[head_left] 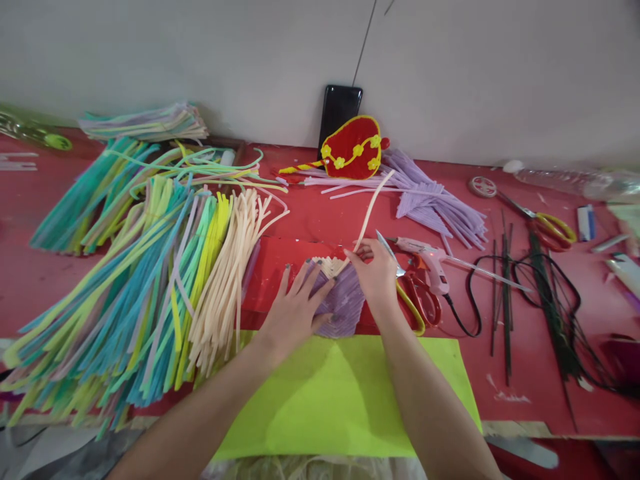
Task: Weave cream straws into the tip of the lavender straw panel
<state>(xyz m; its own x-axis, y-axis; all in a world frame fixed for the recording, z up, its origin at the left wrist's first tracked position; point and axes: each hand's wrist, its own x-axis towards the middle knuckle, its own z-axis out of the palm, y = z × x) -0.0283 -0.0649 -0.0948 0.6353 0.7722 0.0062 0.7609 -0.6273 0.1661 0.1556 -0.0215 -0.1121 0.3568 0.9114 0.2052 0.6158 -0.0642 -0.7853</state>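
A flat panel of purple pipe cleaners (345,310), with cream ones in a chevron along its top, lies on the red table. My left hand (300,300) rests on the panel's left side, its fingers spread. Near the top right edge, my right hand (373,267) pinches a cream pipe cleaner (370,208). Its free end sticks up and away, while its lower end meets the cream chevron. Just right of that hand lie scissors (413,303) with red and yellow handles and a pink glue gun (431,263).
Bundles of coloured pipe cleaners (150,287) fill the left side. Behind the panel are purple pipe cleaners (435,200), a red fan shape with yellow flowers (345,148) and a phone (336,107) against the wall. Dark wires (543,300) and a cord lie right. A lime sheet (320,400) lies in front.
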